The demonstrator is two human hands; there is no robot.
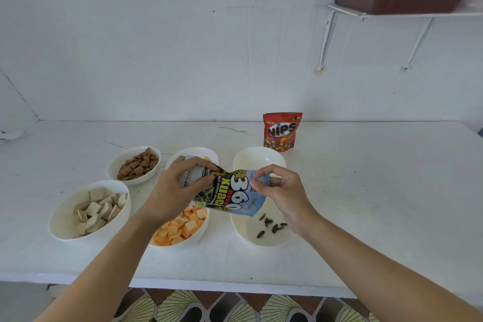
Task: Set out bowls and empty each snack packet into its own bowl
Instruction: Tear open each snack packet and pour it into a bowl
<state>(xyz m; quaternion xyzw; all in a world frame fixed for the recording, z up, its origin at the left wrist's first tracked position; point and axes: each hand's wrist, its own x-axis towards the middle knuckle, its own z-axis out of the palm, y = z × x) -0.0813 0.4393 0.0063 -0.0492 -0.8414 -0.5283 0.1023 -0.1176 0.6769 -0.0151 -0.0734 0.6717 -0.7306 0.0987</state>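
White counter (366,191) fills the head view, and six white bowls stand on it in two rows. At the far left, one bowl (141,180) holds brown pillow-shaped pieces. In front of it, a bigger bowl (65,217) holds pale square pieces. The near middle bowl (198,232) holds orange crackers. The far middle bowl (198,151) is mostly hidden behind the left hand (177,185). The far right bowl (258,158) shows only its white inside.

Both hands hold the sunflower seed packet (232,192) between them, turned on its side and slanted, above the near right bowl (243,238) and partly above the orange crackers. The left hand has its fingers curled around the packet's left end. The right hand (282,191) pinches the right upper corner with thumb and fingertips. A few dark seeds (271,226) lie in the near right bowl, under the packet's lower edge.

A red Nips packet (281,132) stands upright behind the far right bowl, close to the wall.
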